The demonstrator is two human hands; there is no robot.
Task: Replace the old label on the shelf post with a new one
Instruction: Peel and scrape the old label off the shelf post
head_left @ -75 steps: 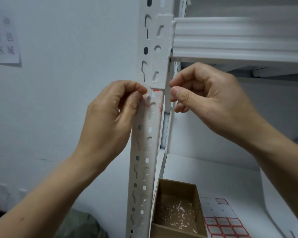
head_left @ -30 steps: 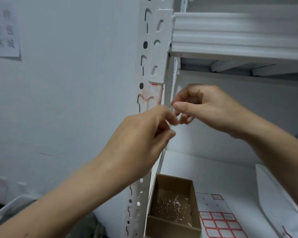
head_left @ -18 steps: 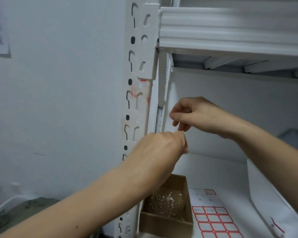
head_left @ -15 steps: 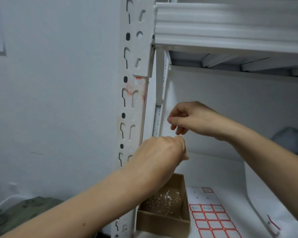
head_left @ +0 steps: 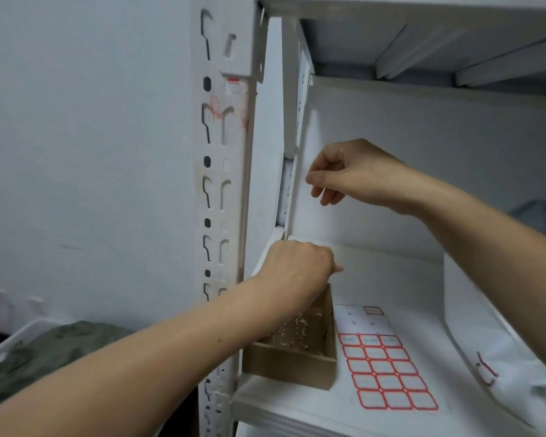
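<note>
Two hands below the old label | post runs upright | your left hand curled over the box, contents unseen | right hand pinched, nearer the label

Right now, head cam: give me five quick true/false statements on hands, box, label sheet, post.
1. The left hand is over the cardboard box. True.
2. The label sheet lies left of the box. False: it lies to the box's right, on the shelf.
3. The box is empty. False: small pale scraps lie in it.
4. Red residue marks the shelf post. True, near its top.
5. The right hand presses on the post. False: it is held in the air, to the right of the post.
</note>
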